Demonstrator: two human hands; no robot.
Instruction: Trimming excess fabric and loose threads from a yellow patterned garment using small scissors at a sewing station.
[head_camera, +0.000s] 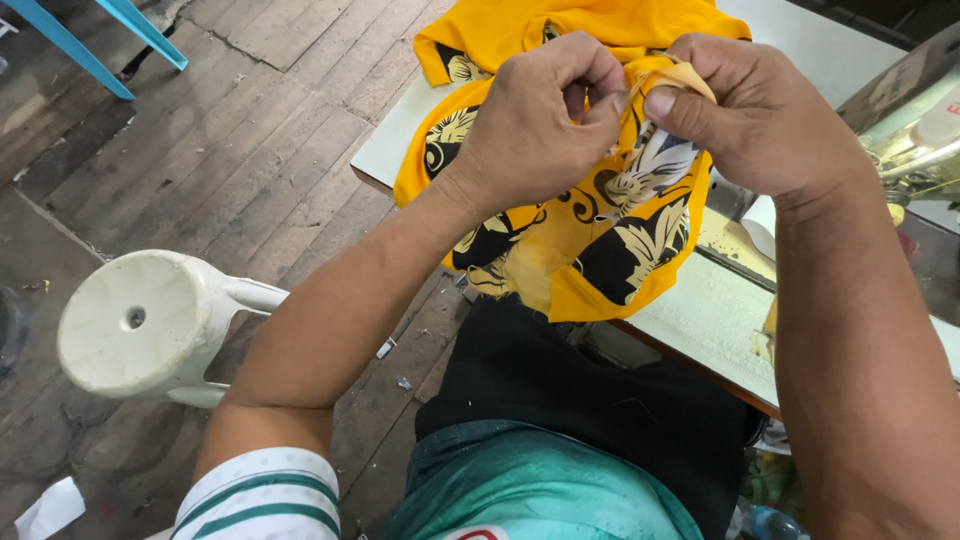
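A yellow garment (585, 250) with black and cream flower patterns hangs from the edge of a white sewing table (715, 320) into my lap. My left hand (535, 125) pinches a small fold of this cloth at the top, fingers closed. My right hand (755, 110) grips the same fold from the other side, thumb pressed on the yellow edge. Both hands meet above the table's near edge. The rest of the garment (560, 25) lies spread on the table behind them.
A white plastic stool (150, 325) lies on its side on the wooden plank floor at my left. Blue chair legs (85, 40) stand at the top left. Part of a sewing machine (915, 120) is at the right edge. Scraps of paper lie on the floor.
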